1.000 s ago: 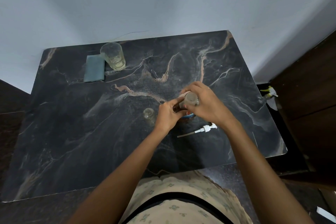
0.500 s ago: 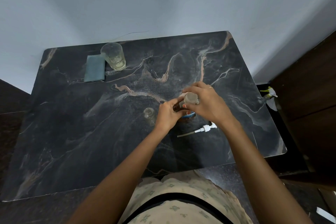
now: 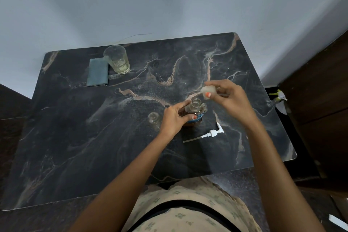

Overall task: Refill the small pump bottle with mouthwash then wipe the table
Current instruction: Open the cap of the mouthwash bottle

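Mouthwash bottle (image 3: 196, 107): upright on the desk (image 3: 75, 137), right of centre. Neck open, no cap on it. Dark amber liquid shows through the body below a blue label band.

Left hand (image 3: 174, 118): wraps the mouthwash bottle from its left side. Fingers (image 3: 183, 104) curl round the far shoulder, thumb on the near side against the label. Firm grip, bottle base on the desk.

Right hand (image 3: 233, 100): raised above and to the right of the bottle neck, clear of it. Thumb and fingertips (image 3: 216, 83) pinch a pale translucent cap (image 3: 208, 91); the other fingers are loosely curled behind it. The cap is tilted and blurred, so its details cannot be read.

Small pump bottle (image 3: 154, 118): clear, upright, open at the top, just beside the left hand on its left. Contents cannot be judged; it looks see-through.

Pump head (image 3: 213, 133): white, lying on its side on the desk, near side of the mouthwash bottle, dip tube pointing left, nozzle pointing away toward the far edge. Apart from both bottles.

Far left corner of the desk: a drinking glass (image 3: 116, 59) with a shallow layer of pale liquid, and a folded blue-grey cloth (image 3: 98, 74) flat just beside it on its left, touching or nearly so.

Desk surface: dark marble with light veining.
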